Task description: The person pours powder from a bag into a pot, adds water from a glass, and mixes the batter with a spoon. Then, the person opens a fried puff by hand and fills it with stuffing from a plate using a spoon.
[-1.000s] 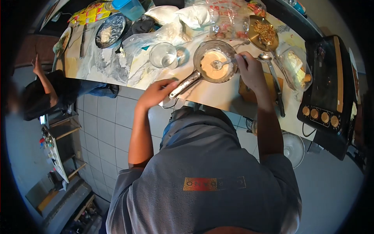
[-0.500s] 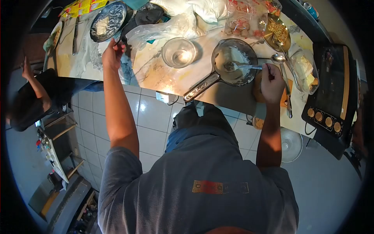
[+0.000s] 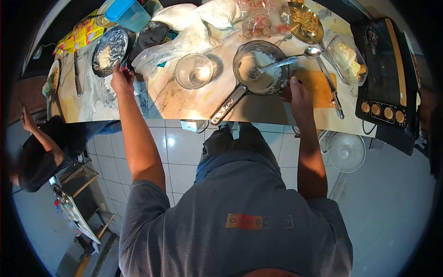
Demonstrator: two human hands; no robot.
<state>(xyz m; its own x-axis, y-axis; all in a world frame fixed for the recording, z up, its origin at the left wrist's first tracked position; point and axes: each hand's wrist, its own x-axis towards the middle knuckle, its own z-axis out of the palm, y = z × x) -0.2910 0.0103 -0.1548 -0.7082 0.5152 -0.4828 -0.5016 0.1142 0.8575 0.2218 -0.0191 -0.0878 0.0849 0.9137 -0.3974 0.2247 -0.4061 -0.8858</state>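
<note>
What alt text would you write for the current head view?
A person's left hand is at the edge of a dark dish; the right hand is beside a pan of pale mixture with a utensil in it. Behind, the marbled table holds plastic bags.

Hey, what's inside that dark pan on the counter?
The pan holds a beige mixture, a white patch and a metal utensil. The mixture hides the pan's bottom beneath it.

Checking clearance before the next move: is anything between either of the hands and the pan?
Yes, the bowl stands between the left hand and the pan; nothing visible blocks the right hand.
</note>
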